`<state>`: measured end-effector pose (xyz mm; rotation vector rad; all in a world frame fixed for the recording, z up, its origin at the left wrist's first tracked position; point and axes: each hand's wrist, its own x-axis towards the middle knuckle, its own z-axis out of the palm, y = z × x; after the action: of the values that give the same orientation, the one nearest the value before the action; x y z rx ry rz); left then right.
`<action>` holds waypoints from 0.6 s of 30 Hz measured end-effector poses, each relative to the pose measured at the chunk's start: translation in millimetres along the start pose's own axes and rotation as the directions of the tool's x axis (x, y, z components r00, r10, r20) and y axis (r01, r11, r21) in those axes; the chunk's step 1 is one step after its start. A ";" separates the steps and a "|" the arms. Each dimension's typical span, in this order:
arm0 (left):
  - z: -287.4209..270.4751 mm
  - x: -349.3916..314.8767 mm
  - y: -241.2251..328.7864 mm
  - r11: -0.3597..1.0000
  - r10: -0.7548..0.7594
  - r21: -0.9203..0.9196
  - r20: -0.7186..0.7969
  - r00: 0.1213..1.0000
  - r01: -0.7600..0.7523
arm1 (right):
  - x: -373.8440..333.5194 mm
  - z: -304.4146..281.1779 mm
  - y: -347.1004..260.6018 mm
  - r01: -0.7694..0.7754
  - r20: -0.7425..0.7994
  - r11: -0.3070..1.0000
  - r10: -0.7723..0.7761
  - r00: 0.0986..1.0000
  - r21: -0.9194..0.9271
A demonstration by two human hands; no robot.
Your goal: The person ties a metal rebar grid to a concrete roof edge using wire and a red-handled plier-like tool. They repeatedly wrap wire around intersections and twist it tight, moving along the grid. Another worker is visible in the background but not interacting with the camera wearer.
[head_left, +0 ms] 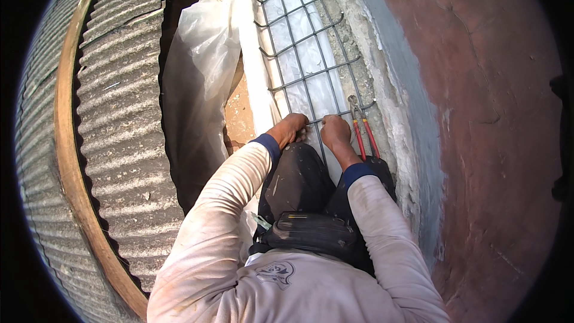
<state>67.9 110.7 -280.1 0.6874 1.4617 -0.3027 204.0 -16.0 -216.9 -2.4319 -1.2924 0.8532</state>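
A grid of thin steel bars (308,36), with bent bar ends along its sides, stretches away in front of me over translucent plastic sheeting. My left hand (292,130) is closed at the near left part of the grid, beside a crossbar. A short way to its right, my right hand (336,133) is curled into a fist at the same crossbar. What either set of fingers pinches is hidden or too small to name. Just right of my right hand lies a pair of pincers (363,127) with red handles, its jaws pointing away from me.
Corrugated roofing sheets (122,101) with a wooden batten (67,143) lie to the left. Loose plastic sheet (206,42) hangs beside a pale board edge (250,54). A rough mortar ledge and a reddish wall (496,113) bound the right. A black waist pouch (308,231) sits at my lap.
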 end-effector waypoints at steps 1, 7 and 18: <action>-3.6 4.2 -4.5 0.975 0.122 0.179 0.070 0.990 -0.133 | -1.2 4.4 0.5 0.005 -0.006 1.000 -0.005 1.000 -0.007; -14.4 12.1 -18.4 0.862 0.317 0.371 0.136 0.939 -0.345 | 0.0 22.6 13.0 -0.025 -0.075 0.998 0.021 0.997 -0.055; -29.6 -33.6 -8.9 0.724 0.322 0.491 0.380 0.867 -0.484 | 3.7 49.2 9.4 -0.027 -0.231 0.993 0.053 0.972 0.116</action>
<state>35.0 114.1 -248.6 1.3848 0.9053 -0.4793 182.1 -20.7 -261.8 -2.3924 -1.0842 0.6084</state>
